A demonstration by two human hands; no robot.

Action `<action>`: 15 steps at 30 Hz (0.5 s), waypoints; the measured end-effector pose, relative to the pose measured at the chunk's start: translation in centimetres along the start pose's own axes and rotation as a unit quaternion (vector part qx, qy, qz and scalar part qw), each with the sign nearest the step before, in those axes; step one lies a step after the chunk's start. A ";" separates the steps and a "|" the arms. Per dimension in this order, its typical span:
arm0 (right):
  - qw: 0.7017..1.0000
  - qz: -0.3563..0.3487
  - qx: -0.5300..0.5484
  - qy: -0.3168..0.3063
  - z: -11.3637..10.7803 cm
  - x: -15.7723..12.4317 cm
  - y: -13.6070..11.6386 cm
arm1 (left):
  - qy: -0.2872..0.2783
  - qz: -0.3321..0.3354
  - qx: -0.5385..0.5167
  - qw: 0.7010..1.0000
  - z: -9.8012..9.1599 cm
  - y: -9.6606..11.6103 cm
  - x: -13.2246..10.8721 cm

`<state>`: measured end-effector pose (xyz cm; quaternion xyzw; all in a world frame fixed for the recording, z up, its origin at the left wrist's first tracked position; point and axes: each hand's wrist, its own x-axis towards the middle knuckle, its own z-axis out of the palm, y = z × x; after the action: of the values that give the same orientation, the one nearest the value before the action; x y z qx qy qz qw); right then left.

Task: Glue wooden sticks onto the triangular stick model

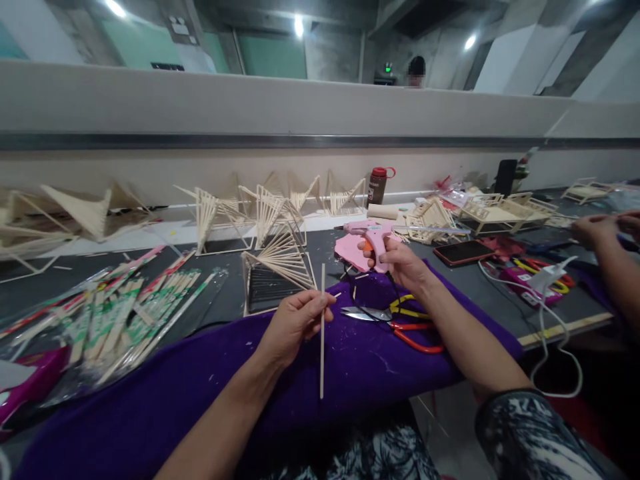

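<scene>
My left hand (300, 319) is closed, pinching a thin wooden stick (322, 360) that stands nearly upright in front of me. My right hand (403, 263) is wrapped round the handle of a pink hot glue gun (373, 230), its nozzle pointing left and a clear glue stick (440, 230) sticking out of its back. Under the gun lies a pink pad (343, 248). Scissors (367, 313) with red and yellow handles rest on the purple cloth (370, 367) below my right hand. Just beyond my left hand stands a fanned wooden-stick model (285, 257).
Several similar stick models (270, 207) line the wall. Plastic-wrapped stick bundles (115, 313) lie at left. A brown bottle (379, 185), a phone (463, 252) and a white cable (543, 333) are to the right. Another person's hand (600, 230) works at far right.
</scene>
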<state>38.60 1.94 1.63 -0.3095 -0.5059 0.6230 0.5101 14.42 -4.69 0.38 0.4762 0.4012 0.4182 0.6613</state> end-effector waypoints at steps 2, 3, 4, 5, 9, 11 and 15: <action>1.000 0.003 -0.009 -0.003 0.1 0.0 0.0 | 0.000 -0.001 0.001 1.000 0.0 0.0 0.0; 1.000 0.002 -0.011 -0.003 0.1 0.1 0.1 | -0.002 0.000 0.002 1.000 0.0 0.0 0.0; 1.000 0.003 -0.011 -0.001 0.1 0.2 0.2 | -0.006 0.000 0.003 1.000 0.0 0.1 0.0; 1.000 0.005 -0.011 0.001 0.2 0.2 0.3 | -0.009 0.000 0.003 1.000 0.0 0.1 -0.1; 1.000 0.011 0.003 0.006 0.3 0.5 0.8 | -0.012 0.002 -0.001 1.000 0.1 0.2 -0.1; 1.000 0.002 0.012 0.010 0.3 0.5 1.0 | -0.011 0.003 -0.003 1.000 0.1 0.1 -0.1; 1.000 0.007 -0.002 0.018 0.5 0.2 1.0 | -0.014 0.010 -0.010 1.000 0.0 0.0 -0.1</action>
<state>37.80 2.05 0.87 -0.3245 -0.4957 0.6200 0.5144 14.40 -4.76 0.36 0.4790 0.3832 0.4220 0.6675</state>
